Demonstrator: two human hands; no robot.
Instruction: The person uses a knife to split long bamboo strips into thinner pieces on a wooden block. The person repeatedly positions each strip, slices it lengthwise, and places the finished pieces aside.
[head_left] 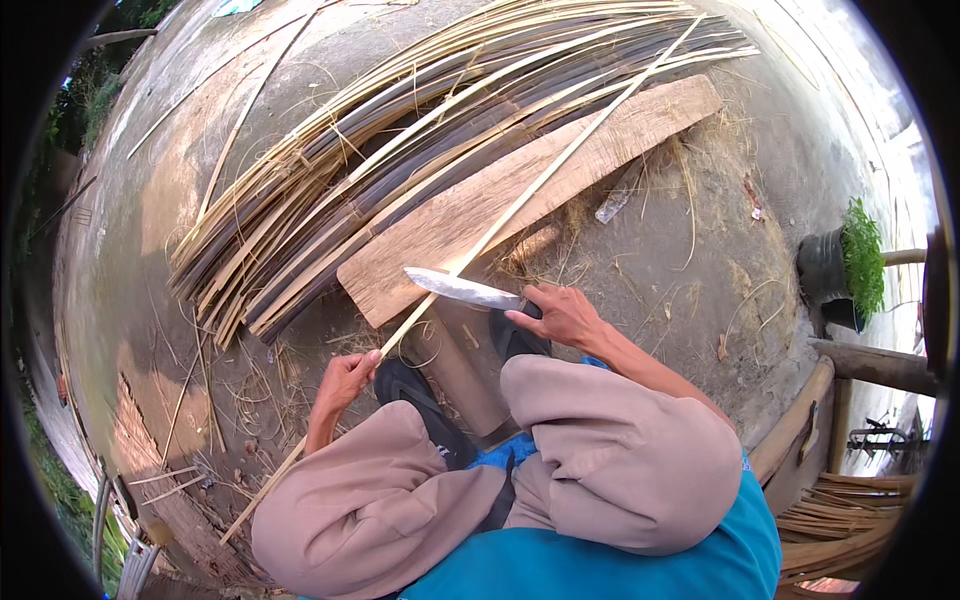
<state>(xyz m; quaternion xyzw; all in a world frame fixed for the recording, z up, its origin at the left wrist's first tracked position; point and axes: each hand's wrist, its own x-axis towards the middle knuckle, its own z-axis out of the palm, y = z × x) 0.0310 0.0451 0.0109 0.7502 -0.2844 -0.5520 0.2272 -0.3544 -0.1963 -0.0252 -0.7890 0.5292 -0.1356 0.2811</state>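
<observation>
My left hand (347,380) is closed around a long, pale split-bamboo strip (520,203), which runs from beside my left thigh up and away to the far right. In my right hand (563,314) is a knife (462,288) with a broad, pale metal blade, gripped by its dark handle. The blade points left and lies across the strip, a little beyond my left hand; whether it cuts in, I cannot tell. Under the strip's middle stretch lies a flat wooden plank (440,232), and a narrower wood piece (455,375) extends between my feet.
Beyond the plank lies a large bundle of split strips (330,190), pale and dark. Shavings and loose fibres litter the ground. A potted green plant (845,262) stands at the right, near a wooden frame (800,425). More strips (850,525) are stacked at the lower right.
</observation>
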